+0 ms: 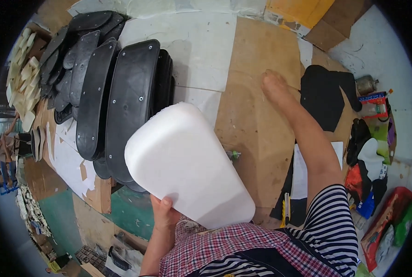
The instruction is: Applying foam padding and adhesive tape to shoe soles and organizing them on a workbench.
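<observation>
My left hand [165, 213] grips the lower left edge of a white foam cushion [189, 161], thumb on top and the other fingers hidden beneath. The cushion is a thick block with rounded corners, tilted over the front of the table, close to my body. My right arm reaches forward over brown cardboard [247, 120] that covers the tabletop. At its end my right hand [275, 86] is closed like a fist, low over the cardboard. Whatever the fingers may hold is hidden. A small green-tipped fitting [235, 154] pokes out beside the cushion's right edge.
Black curved panels with metal studs [134, 99] stand stacked at left, beside cream foam pieces [28, 87]. To the right lie a black sheet [323, 97], white paper [300, 171], a yellow utility knife [286, 210], a metal can [366, 85] and a red bin [377, 231].
</observation>
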Demonstrator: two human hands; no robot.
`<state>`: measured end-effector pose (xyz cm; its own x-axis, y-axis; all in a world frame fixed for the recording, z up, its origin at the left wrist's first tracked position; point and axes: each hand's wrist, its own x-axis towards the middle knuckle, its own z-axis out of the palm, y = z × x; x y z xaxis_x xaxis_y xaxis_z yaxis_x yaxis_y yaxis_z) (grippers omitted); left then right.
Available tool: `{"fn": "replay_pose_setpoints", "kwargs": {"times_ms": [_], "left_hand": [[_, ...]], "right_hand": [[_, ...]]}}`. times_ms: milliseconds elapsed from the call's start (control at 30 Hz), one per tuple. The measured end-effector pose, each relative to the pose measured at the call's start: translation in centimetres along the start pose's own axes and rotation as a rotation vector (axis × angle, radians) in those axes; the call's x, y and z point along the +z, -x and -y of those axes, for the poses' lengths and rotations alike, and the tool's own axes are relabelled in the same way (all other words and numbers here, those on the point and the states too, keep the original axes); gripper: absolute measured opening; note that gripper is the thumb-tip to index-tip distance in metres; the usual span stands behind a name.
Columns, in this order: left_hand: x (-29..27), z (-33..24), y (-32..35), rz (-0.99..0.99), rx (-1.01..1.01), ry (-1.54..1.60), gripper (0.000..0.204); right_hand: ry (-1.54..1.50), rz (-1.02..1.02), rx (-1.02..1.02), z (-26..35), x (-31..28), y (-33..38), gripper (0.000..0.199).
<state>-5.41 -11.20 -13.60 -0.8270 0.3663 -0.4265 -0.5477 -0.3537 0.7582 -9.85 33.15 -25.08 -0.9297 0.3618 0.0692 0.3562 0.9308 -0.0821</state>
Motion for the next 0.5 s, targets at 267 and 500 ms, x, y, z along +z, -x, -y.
{"fn": "replay_pose_setpoints", "kwargs": {"times_ms": [267,500], "left_hand": [[0.0,0.4,0.0,-0.032,0.034,-0.009,0.086],[0.4,-0.1,0.0,0.057,0.036,-0.114,0.087]], "right_hand": [[-0.791,0.1,0.37,-4.4,-0.8,-0.3,0.007],[-2.076,0.052,0.457,-1.1,-5.2,4.0,0.008]]}}
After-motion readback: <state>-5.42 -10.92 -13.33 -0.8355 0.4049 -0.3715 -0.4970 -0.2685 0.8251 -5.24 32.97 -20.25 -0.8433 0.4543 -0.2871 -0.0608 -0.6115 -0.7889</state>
